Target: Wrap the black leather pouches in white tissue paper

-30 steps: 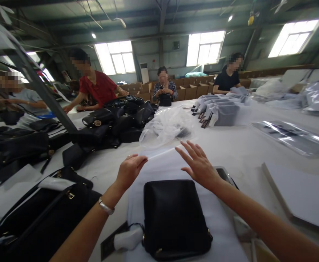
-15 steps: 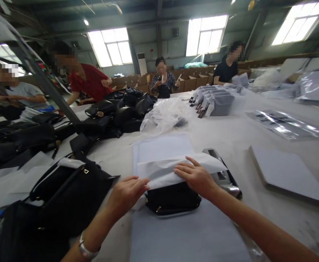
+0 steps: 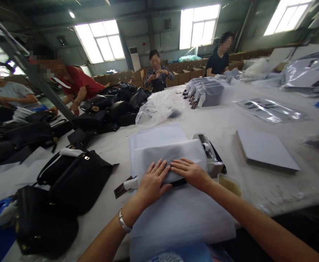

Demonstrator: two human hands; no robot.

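My left hand [image 3: 154, 181] lies flat with fingers spread on white tissue paper [image 3: 173, 150]. Beside it, my right hand [image 3: 191, 174] also rests palm down on the paper, fingers stretched out. Under the paper is a small black bag [image 3: 181, 182], mostly hidden; only a dark strip of its near edge shows. A dark hang tag [image 3: 121, 188] and a white wrapped piece [image 3: 130, 183] stick out on the left. Larger white sheets [image 3: 178, 218] lie beneath. A tape dispenser [image 3: 213, 162] stands just right of the wrapped bag.
Black handbags [image 3: 75, 178] crowd the left, with more heaped behind [image 3: 116, 109]. Crumpled white plastic [image 3: 159, 109], wrapped bags [image 3: 205, 91], a clear plastic pack [image 3: 271, 109] and a white slab [image 3: 265, 149] lie farther off. A slanted metal pole [image 3: 45, 82] rises at left. Several people work around the table.
The tissue paper has come down over the bag and covers most of it. Both hands have moved close together, now flat on it. The camera view has shifted, and the hang tag shows.
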